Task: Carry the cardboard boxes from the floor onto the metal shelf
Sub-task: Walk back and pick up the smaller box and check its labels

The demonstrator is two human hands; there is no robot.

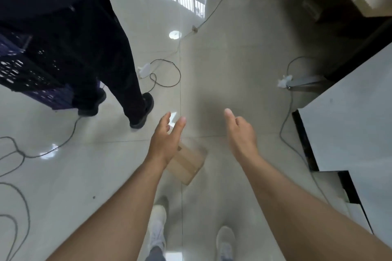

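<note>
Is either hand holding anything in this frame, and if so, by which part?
Nothing is held. The left hand and right hand are open and empty above the cardboard box, which lies on the floor.

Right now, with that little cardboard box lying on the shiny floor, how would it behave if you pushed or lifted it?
The cardboard box looks small and flat, so probably light and unlikely to tip. On the glossy floor it would likely slide if pushed. Its straight edges suggest it is fairly stiff, though a hard squeeze might dent it.
</note>
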